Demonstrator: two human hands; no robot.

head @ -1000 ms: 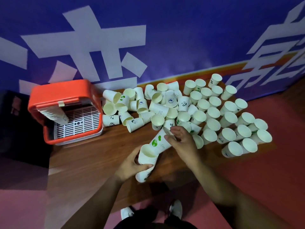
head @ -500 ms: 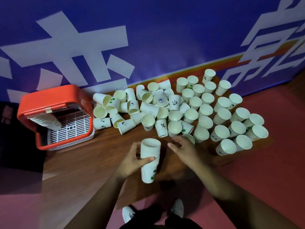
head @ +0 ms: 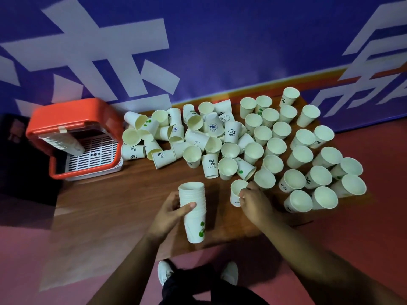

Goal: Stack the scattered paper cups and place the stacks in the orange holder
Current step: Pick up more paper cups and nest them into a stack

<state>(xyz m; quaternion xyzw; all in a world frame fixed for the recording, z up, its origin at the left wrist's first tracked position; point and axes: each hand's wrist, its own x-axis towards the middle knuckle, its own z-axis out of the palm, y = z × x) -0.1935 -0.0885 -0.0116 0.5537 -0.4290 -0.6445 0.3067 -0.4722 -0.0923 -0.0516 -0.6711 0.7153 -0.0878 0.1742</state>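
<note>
My left hand (head: 170,213) grips a tall stack of white paper cups (head: 193,213), held upright near the table's front edge. My right hand (head: 253,201) pinches the rim of a single paper cup (head: 236,191) just right of the stack. Several loose cups (head: 275,148) cover the far and right part of the wooden table (head: 123,199), some upright, some lying on their sides. The orange holder (head: 72,119) stands at the far left with its lid up. One stack of cups (head: 62,143) lies inside it on a white grid.
A blue banner with white characters (head: 198,51) hangs right behind the table. The floor around is red (head: 363,238). My white shoes (head: 229,272) show below the table's front edge. Bare wood lies between the holder and my left hand.
The cup that my right hand slid onto the stack is seated, and the stack now stands upright in my left hand. My right hand moved right and took a single cup.
</note>
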